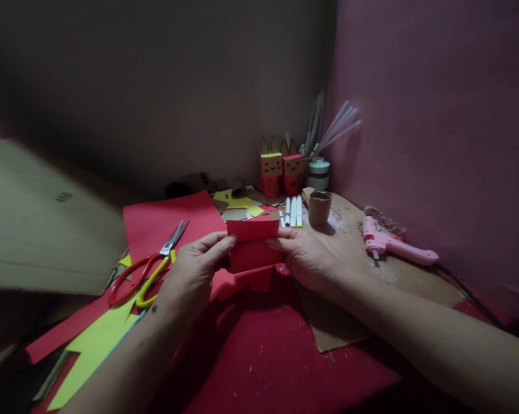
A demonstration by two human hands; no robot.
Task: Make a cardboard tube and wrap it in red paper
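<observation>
Over bench (251,356): left hand (199,260), right hand (308,257) are pinching red paper (253,257)
Figures (271,165): standing, seemingly done
Tube (319,210): standing undecorated

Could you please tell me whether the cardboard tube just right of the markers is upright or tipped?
Upright: the cardboard tube stands on one end, its open rim facing up.
</observation>
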